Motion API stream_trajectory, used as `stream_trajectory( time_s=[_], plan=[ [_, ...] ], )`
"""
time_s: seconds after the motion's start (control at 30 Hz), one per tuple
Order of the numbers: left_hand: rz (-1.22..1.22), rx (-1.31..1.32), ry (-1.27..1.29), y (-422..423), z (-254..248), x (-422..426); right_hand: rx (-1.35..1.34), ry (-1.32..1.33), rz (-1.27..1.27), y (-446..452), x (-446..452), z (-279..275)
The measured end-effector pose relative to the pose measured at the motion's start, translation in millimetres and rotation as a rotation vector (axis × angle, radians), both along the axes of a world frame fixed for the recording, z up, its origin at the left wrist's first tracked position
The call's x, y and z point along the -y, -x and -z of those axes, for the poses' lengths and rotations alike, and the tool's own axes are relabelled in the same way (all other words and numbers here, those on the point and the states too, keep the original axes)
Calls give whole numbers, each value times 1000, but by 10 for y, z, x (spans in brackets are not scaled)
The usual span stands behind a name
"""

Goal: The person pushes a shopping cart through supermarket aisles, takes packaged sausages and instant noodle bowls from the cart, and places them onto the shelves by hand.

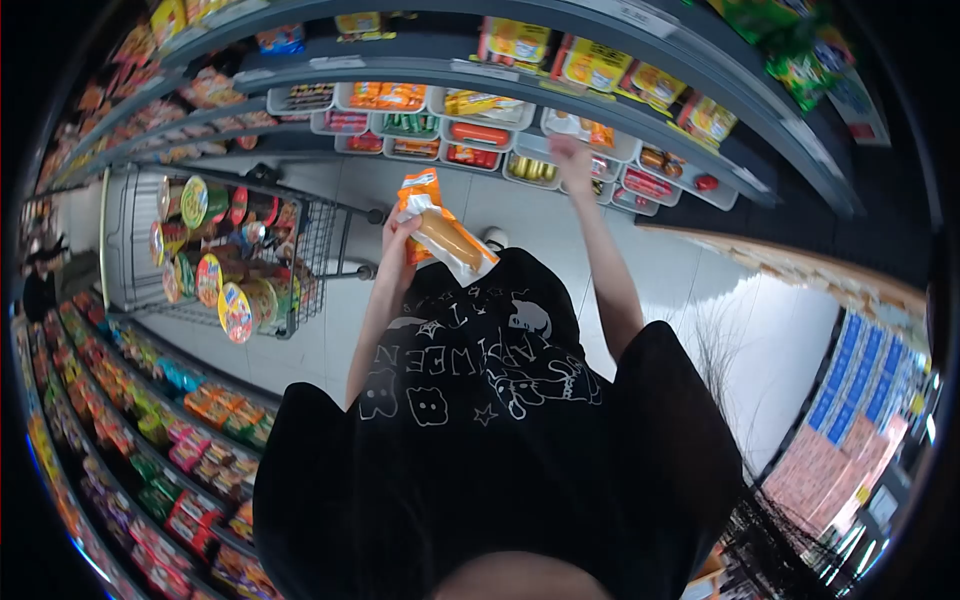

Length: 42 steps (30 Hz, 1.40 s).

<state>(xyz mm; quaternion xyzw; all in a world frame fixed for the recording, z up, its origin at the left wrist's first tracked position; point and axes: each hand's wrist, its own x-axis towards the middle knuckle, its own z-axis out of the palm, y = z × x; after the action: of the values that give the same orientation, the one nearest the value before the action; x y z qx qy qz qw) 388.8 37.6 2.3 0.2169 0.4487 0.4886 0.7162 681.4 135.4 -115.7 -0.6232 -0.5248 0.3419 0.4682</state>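
My left hand (400, 235) is closed around an orange, white and clear snack packet (447, 238). A long tan-brown piece of food shows through its clear part, perhaps a sausage. The packet is tilted in front of my black shirt. My right hand (572, 160) is stretched forward over the white bins (520, 138) at the foot of the shelf, near a bin with white and orange packets (580, 126). Motion blurs its fingers, so I cannot make out whether they hold anything. Neighbouring bins hold red, green, orange and gold wrapped snacks.
A wire shopping cart (318, 245) with several instant noodle cups (208, 280) stands at the left. Shelves of packaged food (590, 65) run across the front, with more snack shelves (170, 440) at lower left. Blue and pink boxes (850, 380) are stacked at the right.
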Motion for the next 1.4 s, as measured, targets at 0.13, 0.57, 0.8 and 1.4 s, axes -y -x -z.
stream_trajectory(
  time_s=[0.13,0.57,0.8,1.4],
  plan=[
    [-42,-8,-28,49,-81,71,602,172,162,-622,-821,1033],
    [-300,-50,31,24,-133,139,612,228,320,-609,-1397,1172],
    [-222,-68,-22,-107,-230,27,140,-164,256,-771,-749,990],
    [94,22,7,-484,-478,-329,656,-245,-366,355,1205,-2045]
  ],
)
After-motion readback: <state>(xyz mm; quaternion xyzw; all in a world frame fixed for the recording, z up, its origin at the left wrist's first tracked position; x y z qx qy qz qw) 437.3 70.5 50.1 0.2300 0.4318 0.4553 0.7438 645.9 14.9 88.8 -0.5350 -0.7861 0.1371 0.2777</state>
